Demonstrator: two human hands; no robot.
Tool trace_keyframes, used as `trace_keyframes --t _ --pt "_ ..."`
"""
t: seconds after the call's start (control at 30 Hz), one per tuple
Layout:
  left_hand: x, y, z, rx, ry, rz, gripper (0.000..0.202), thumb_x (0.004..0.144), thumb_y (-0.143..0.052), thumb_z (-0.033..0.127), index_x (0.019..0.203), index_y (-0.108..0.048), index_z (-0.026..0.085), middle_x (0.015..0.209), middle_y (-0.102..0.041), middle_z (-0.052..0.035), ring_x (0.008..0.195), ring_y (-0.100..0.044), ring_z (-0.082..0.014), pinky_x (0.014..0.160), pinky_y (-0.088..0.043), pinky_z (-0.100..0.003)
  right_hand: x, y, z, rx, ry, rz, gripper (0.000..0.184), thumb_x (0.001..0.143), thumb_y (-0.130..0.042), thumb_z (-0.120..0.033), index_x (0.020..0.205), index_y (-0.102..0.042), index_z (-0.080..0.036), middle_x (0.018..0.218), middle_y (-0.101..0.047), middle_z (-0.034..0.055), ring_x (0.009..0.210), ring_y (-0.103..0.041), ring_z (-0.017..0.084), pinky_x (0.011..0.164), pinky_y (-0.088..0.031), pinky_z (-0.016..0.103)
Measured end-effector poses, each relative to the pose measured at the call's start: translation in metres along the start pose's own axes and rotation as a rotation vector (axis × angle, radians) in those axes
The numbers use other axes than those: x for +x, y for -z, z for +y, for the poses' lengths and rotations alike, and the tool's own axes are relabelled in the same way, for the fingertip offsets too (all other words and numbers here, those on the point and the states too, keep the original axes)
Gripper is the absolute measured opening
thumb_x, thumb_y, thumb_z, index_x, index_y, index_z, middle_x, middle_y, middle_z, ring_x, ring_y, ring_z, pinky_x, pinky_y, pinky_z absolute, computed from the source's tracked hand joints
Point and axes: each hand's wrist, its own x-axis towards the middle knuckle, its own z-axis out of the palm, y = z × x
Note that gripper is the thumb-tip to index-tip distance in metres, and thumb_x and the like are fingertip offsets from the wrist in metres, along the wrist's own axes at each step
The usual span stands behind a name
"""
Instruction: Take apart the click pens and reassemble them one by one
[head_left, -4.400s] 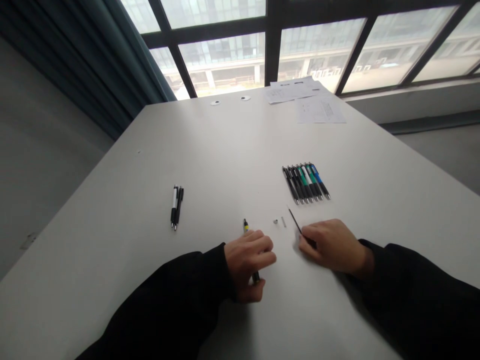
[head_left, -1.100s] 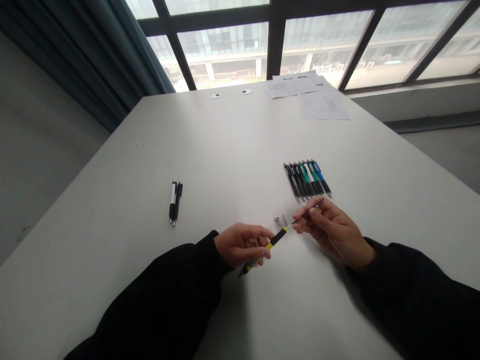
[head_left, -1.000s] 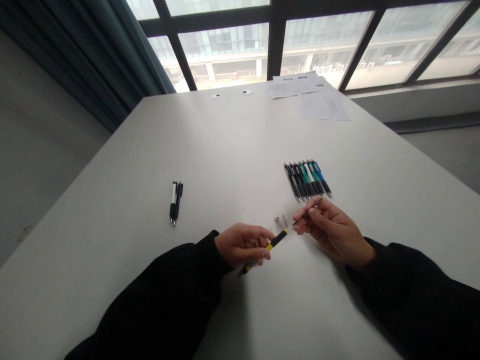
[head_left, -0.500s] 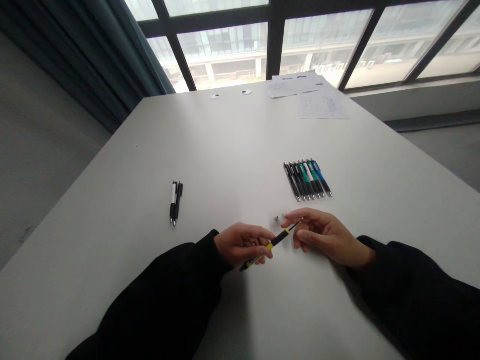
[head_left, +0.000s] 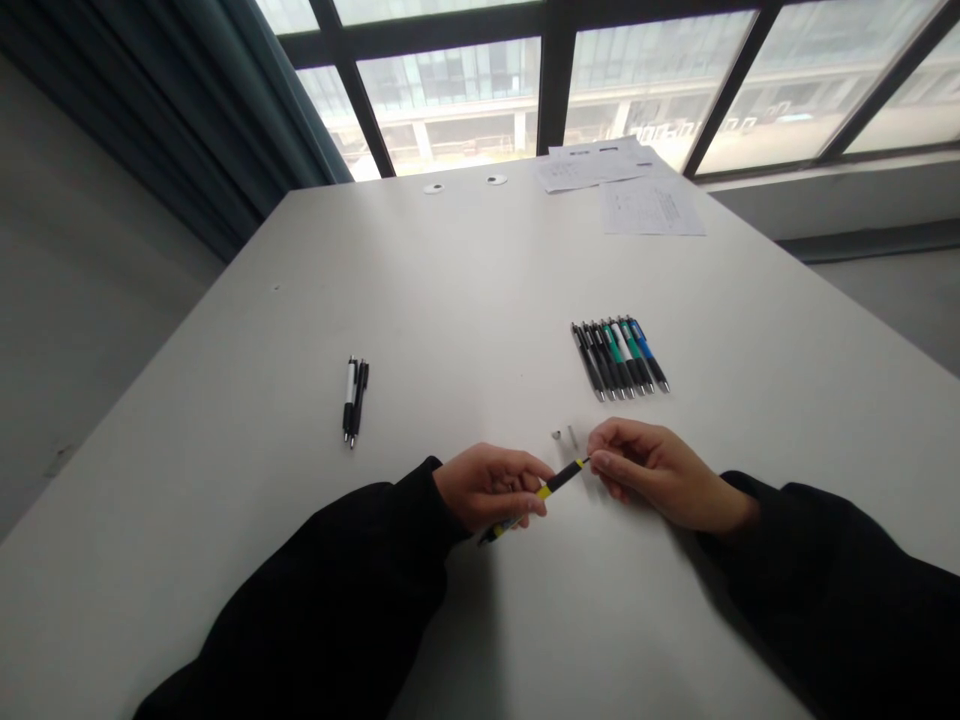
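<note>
My left hand (head_left: 491, 488) is shut around a black and yellow pen barrel (head_left: 561, 483), which slants up to the right across the fingers. My right hand (head_left: 645, 470) pinches the barrel's upper end between thumb and fingertips. The thin refill seen earlier is not visible now, and I cannot tell how far it sits inside. Just above the barrel, a small metal pen tip (head_left: 556, 435) and a slim silver tube (head_left: 572, 436) lie on the white table (head_left: 465, 300), close to my right fingers.
A tight row of several black, green, white and blue pens (head_left: 619, 358) lies beyond my right hand. Two pens (head_left: 354, 400) lie side by side to the left. Sheets of paper (head_left: 651, 207) and two white discs (head_left: 493, 180) are at the table's far edge, before a large window.
The thin refill has gone from sight, and my right hand has moved left and down to the barrel's end. My left hand has barely moved. The camera has shifted slightly.
</note>
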Motion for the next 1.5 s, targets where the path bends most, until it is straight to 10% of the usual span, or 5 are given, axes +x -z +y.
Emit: trace_keyframes --t 0.33,0.5,0.7,1.5 --pt "0.000 0.002 -0.002 -0.001 0.004 -0.022 0.045 0.080 -0.075 0.041 0.108 -0.066 0.008 0.080 -0.072 -0.0117 0.058 -0.064 -0.0124 0.056 -0.053 -0.023 -0.003 -0.001 -0.001 -0.147 0.099 -0.016 0.022 0.090 -0.064 -0.039 0.093 -0.059 -0.017 0.065 -0.050 -0.0033 0.056 -0.045 0.009 0.051 -0.037 0.022" --pt "-0.001 0.002 0.001 -0.174 -0.038 -0.033 0.037 0.079 -0.077 0.034 0.104 -0.067 0.008 0.080 -0.073 -0.0120 0.061 -0.065 -0.0125 0.058 -0.054 -0.023 0.000 0.006 0.001 -0.695 0.383 0.151 0.023 0.090 -0.064 -0.032 0.108 -0.060 -0.018 0.087 -0.057 0.0043 0.066 -0.052 0.014 0.059 -0.046 0.027" --pt "-0.005 0.005 0.006 -0.354 -0.033 -0.084 0.033 0.081 -0.075 0.030 0.105 -0.070 0.008 0.081 -0.074 -0.0131 0.067 -0.070 -0.0170 0.061 -0.056 -0.025 0.008 0.005 0.006 -1.054 0.404 0.159 0.041 0.094 -0.055 -0.036 0.131 -0.055 -0.019 0.115 -0.061 0.0116 0.094 -0.063 0.023 0.084 -0.053 0.035" --pt "-0.004 0.004 0.004 -0.263 -0.035 -0.059 0.037 0.081 -0.076 0.034 0.105 -0.065 0.008 0.079 -0.072 -0.0111 0.060 -0.068 -0.0146 0.054 -0.055 -0.023 0.008 0.006 0.002 -0.779 0.355 0.184 0.021 0.089 -0.064 -0.039 0.093 -0.061 -0.019 0.075 -0.057 0.0005 0.053 -0.044 0.009 0.052 -0.038 0.025"
